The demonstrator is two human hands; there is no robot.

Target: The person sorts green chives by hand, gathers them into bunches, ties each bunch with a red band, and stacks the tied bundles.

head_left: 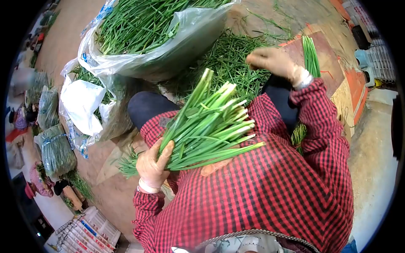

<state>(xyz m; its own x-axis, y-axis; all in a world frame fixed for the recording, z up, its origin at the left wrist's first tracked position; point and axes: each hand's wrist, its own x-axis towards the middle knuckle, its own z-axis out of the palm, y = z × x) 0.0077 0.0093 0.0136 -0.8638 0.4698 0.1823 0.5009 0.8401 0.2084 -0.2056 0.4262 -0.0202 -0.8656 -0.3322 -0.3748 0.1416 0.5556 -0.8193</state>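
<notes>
My left hand (154,164), in a pale glove, is wrapped round a loose bundle of long green stalks (206,130) lying across my lap. The white stalk ends point up and to the right, and the leafy ends stick out past the hand at the left. Out to the right, over a heap of loose green leaves (236,59), is my right hand (270,62), also gloved. Its fingers look bent and slightly blurred, so whether they hold anything cannot be made out. A neat bunch of stalks (311,57) lies on a board beside that wrist.
A big clear plastic bag (185,42) full of green stalks stands ahead. Beside it is a smaller bag with white plastic (82,101). Wrapped bundles (55,149) and stacked crates (88,232) are at the left. Another person (40,179) is at the far left edge.
</notes>
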